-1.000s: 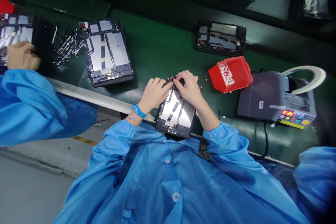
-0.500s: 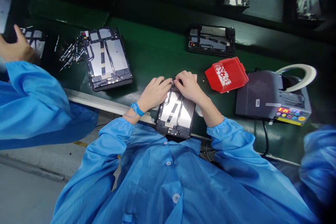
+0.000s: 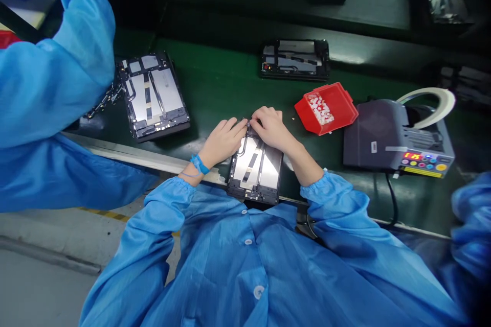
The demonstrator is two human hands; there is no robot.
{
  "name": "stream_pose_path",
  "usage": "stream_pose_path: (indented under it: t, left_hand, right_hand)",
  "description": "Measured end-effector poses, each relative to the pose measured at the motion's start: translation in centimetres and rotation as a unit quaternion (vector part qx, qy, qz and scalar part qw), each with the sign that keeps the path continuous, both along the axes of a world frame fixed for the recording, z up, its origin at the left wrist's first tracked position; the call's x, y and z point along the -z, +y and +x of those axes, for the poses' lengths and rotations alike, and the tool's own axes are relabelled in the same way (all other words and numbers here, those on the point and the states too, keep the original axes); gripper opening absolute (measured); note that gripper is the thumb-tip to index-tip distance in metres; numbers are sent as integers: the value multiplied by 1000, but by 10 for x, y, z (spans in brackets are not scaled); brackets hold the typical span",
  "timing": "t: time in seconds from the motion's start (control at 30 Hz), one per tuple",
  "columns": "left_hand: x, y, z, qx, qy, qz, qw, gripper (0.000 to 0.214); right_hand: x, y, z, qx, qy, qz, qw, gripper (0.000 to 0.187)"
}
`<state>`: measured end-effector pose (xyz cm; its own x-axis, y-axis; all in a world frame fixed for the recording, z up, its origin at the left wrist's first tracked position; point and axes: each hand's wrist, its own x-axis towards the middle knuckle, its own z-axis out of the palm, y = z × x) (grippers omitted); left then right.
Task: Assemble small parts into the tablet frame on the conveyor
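Observation:
An opened tablet (image 3: 254, 166), with silvery battery panels, dark flat cables and a black frame, lies at the bench's front edge before me. My left hand (image 3: 223, 142) rests at its upper left corner, fingers bent and the fingertips at the top edge. My right hand (image 3: 271, 129) lies over the upper right part, its thumb and index finger pinched close to the left fingertips. Whatever small piece is between the fingers is too small to make out. A blue wrist strap (image 3: 200, 164) circles my left wrist.
A red bin (image 3: 341, 107) with small white pieces stands right, beside a tape dispenser (image 3: 374, 138) with a lit display. More opened tablets lie left (image 3: 155, 97) and behind (image 3: 295, 59). Loose small parts (image 3: 107, 98) are partly hidden by a co-worker's sleeve (image 3: 80, 82).
The co-worker's arm at the left has swung up and away, now covering some loose parts. The dispenser's display reads differently. My hands stay at the tablet's top edge, nearly unmoved; the view has shifted slightly.

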<state>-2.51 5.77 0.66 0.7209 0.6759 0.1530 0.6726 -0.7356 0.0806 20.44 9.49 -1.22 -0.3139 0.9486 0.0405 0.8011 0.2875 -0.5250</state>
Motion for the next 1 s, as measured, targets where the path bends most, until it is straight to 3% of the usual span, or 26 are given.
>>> stream_pose_path:
  t: [0.4,0.67,1.0]
  left_hand:
    - [3,-2,0,-33,-21,-9,999,48]
    - [4,2,-1,-9,-15,-6,1000,47]
    - [2,5,-1,4,-7,-8,1000,47]
  right_hand:
    - [1,-2,5,-39,23,-11,999,31]
    - [-1,5,5,-45,8,-22,999,23]
    - [2,8,6,-44,14,-15,999,26]
